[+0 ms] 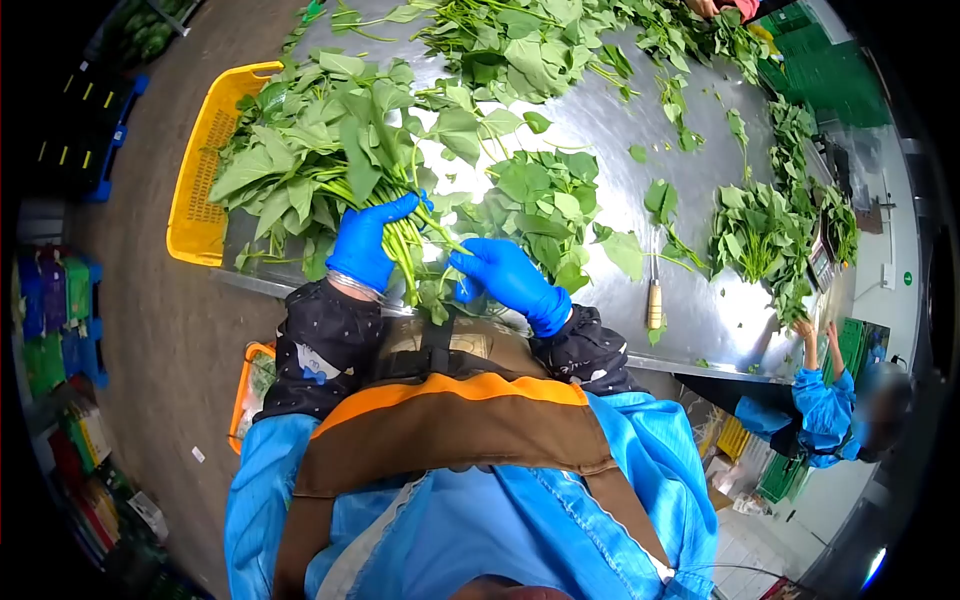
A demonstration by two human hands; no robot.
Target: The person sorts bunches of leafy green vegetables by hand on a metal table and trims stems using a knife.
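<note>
My left hand [365, 243], in a blue glove, is closed around a bunch of leafy green stems [400, 245]. The cut ends point down toward me and the broad leaves fan out to the upper left. My right hand [508, 282], also gloved in blue, pinches the lower end of a single stem [440, 232] beside the bunch; its fingertips are partly hidden. A loose pile of leafy greens [545, 205] lies on the metal table [625, 305] just beyond my right hand.
A yellow crate [200, 175] stands at the table's left edge. A wooden-handled tool [655, 300] lies to the right. More greens [520, 50] cover the far side. At the right, a co-worker in a blue jacket [825, 405] handles greens [755, 235]. An orange basket [245, 400] sits below left.
</note>
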